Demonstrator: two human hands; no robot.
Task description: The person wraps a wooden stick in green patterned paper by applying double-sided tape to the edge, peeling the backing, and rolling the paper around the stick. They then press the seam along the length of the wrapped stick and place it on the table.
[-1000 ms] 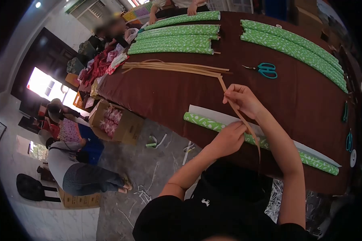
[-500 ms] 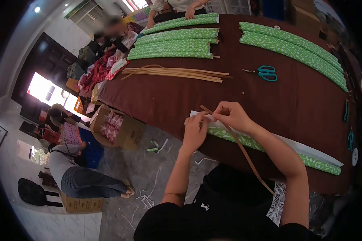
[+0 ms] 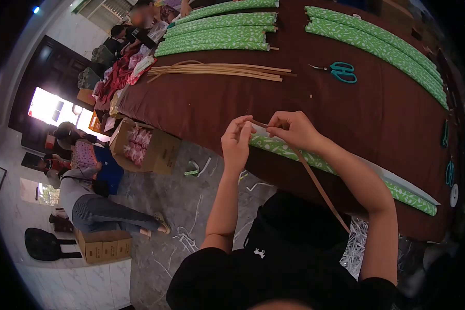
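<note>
A long flat brown strip [image 3: 318, 182] slants from my fingers down past the table's near edge. My right hand [image 3: 296, 130] pinches it between thumb and fingertips, a little way from its upper end. My left hand [image 3: 236, 139] closes its fingers at that end, beside the end of a green-and-white patterned paper roll [image 3: 320, 161]. The roll lies along the near edge with a white flap of paper [image 3: 380, 170] lifted along it. My left fingers hide exactly how the strip's end meets the roll.
Pale strips [image 3: 222, 71] lie in a bundle, with teal-handled scissors [image 3: 342, 72] to their right. Finished-looking green rolls [image 3: 217, 37] are stacked at the back left, more rolls [image 3: 374, 54] at the right. An open carton [image 3: 163, 150] stands beside the table. A person [image 3: 95, 204] bends over at left.
My view has tilted, so the table's things sit higher. My left fingers have shifted up to the strip's end, and less of the strip juts beyond my right hand.
</note>
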